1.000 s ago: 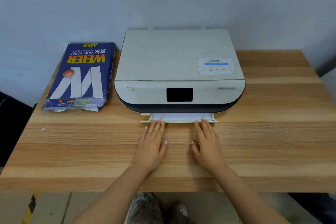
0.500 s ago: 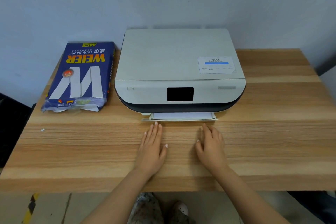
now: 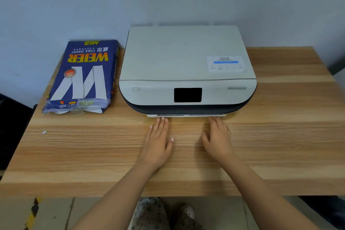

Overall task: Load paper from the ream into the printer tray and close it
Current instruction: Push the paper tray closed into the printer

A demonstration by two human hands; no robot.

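Pressing with flat, spread fingers, the left hand (image 3: 158,140) and right hand (image 3: 217,138) meet the front lip of the printer tray (image 3: 186,115), which sits nearly flush under the printer (image 3: 186,73). Loading looks done; the opened ream (image 3: 84,76) lies on the bench (image 3: 280,136) beside it.

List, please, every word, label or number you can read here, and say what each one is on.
"WEIER": paper ream, upside down to the camera.
"copy paper": same wrapper.
"A4": yellow tag at the wrapper's far end.
Sticker on the printer: too small to read.
Small grey print on the printer's front: blurred.
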